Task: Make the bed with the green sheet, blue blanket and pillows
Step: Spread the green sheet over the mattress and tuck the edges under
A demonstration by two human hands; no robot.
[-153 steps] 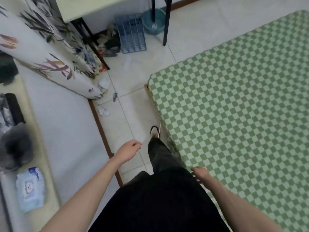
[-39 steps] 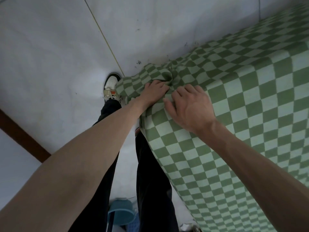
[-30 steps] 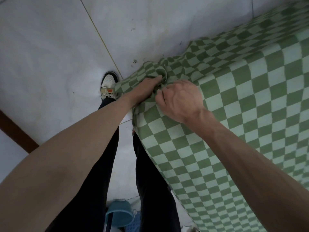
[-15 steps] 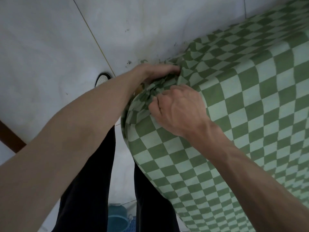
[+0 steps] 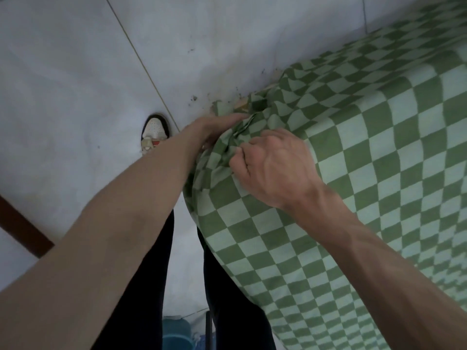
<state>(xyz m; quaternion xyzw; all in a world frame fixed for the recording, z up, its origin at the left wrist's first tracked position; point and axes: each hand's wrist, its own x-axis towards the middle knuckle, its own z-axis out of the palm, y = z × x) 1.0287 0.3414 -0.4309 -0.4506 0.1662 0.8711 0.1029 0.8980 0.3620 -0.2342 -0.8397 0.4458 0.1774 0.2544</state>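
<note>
Both hands stayed bunching one green sheet (image 5: 366,173) corner.

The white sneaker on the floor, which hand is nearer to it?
Left. The left hand is just right of the white sneaker, pressing into the bunched green sheet corner. The right hand grips the sheet farther right.

**Bare arms, dark trousers, one sneaker showing**

Both forearms are bare, no sleeves, watch or rings as far as I can see on the left hand (image 5: 214,128) or right hand (image 5: 274,165). Trousers (image 5: 141,286) look black, maybe very dark navy. Sneaker (image 5: 154,131) is white with a black toe edge and a red-striped tongue.
</note>
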